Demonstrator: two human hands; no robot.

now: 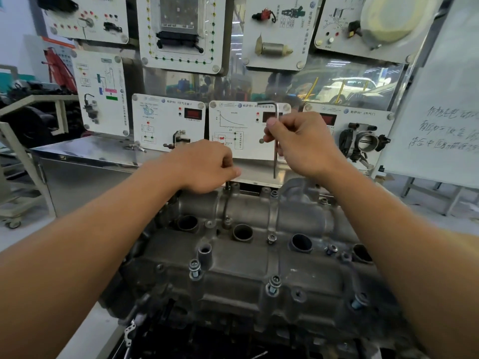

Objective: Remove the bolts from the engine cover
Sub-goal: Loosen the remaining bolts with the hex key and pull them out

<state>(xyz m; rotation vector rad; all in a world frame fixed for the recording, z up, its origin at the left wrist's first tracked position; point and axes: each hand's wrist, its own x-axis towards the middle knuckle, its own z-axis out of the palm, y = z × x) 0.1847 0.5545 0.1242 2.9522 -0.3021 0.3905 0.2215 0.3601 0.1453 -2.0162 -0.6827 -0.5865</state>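
1. Fingers (270, 132) of the right hand (303, 143) are curled and pinch the long shaft of an L-shaped hex key (275, 161), which hangs upright and free.
2. On the left hand (207, 167) the fingers curl downward, apparently pinching a raised bolt (227, 187) at 12 o'clock of the engine cover (246, 275); the contact is hidden.
3. I think this bolt should be spun out straight by fingertips, with the key kept aside.
4. Other bolts (274, 283) stand raised at 6 o'clock.
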